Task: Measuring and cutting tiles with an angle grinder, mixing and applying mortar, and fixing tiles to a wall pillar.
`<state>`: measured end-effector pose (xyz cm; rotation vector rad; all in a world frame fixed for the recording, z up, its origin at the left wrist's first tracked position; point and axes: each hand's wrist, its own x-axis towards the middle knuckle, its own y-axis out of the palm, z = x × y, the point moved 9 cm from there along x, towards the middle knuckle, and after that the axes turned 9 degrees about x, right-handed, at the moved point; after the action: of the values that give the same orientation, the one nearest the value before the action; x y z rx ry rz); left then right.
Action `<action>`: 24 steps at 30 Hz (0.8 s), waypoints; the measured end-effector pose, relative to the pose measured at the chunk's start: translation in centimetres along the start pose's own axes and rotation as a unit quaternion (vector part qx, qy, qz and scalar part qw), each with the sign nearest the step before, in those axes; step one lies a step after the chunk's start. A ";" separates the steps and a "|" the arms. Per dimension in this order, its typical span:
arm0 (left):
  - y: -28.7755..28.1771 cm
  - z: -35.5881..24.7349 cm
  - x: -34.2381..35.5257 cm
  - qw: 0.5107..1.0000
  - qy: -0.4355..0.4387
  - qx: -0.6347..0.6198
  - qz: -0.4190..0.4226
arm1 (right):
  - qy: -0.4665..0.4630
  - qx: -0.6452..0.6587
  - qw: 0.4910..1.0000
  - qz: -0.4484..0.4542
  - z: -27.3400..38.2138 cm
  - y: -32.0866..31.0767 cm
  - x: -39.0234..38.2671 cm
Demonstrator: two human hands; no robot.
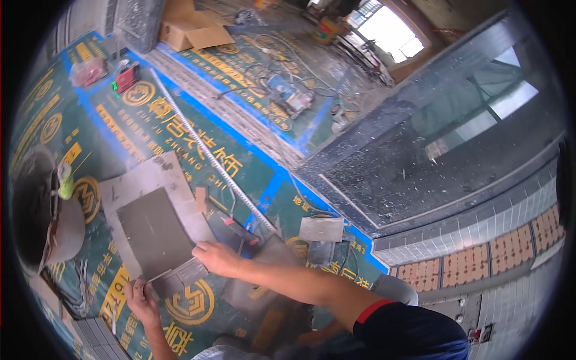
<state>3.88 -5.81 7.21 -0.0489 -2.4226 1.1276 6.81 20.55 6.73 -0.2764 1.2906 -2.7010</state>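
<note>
Both my hands are at the near edge of a dark grey rectangular slab [157, 225], which lies on a larger pale board [168, 168] on the floor. Between them is a narrow grey tile strip [181, 277] with lines across it. My left hand [143, 299] pinches the strip's left end, fingers bent at its edge. The right one [217, 259] is closed on the opposite end, its thumb side toward the slab. The strip lies along the slab's near edge; whether they touch I cannot tell. A small tan piece [200, 199] rests on the board's right side.
A mortar-smeared bucket [71, 231] stands at left, near stacked grey tiles [99, 339]. A long white straightedge [207, 153] crosses the green floor sheet. Farther off are a red device [127, 79], a cardboard box [195, 33] and a blue power tool [287, 93]. A dark glazed panel [432, 126] stands right.
</note>
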 end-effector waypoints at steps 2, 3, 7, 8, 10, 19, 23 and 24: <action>-1.2 -1.9 3.2 1.000 0.001 0.016 -0.005 | -0.026 -0.012 0.998 -0.047 0.5 -3.7 1.2; -1.7 -2.7 4.7 1.000 -0.001 0.005 -0.010 | -0.036 -0.017 0.997 -0.067 1.0 -5.7 1.6; -5.4 -10.6 11.2 0.987 0.139 -0.015 -0.077 | -0.009 -0.047 0.989 -0.141 3.7 -17.1 1.8; -7.3 -14.0 12.3 0.978 0.135 0.021 -0.156 | -0.021 -0.030 0.988 -0.153 4.9 -19.8 1.2; -8.7 -18.6 14.1 0.968 0.209 -0.025 -0.140 | -0.016 -0.044 0.983 -0.177 8.0 -26.2 -1.2; -4.4 -36.9 14.1 0.892 0.313 -0.311 0.098 | 0.146 -0.142 0.954 -0.222 13.8 -39.7 -19.7; -4.7 -49.3 10.4 0.850 0.387 -0.308 0.180 | 0.233 -0.171 0.901 -0.323 17.4 -43.7 -31.6; -4.9 -52.3 9.5 0.845 0.401 -0.308 0.171 | 0.255 -0.189 0.874 -0.367 18.4 -44.8 -34.8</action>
<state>18.41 30.43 43.61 -0.9837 -1.8965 0.2640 42.85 41.60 49.31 -0.0928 2.2742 -3.2365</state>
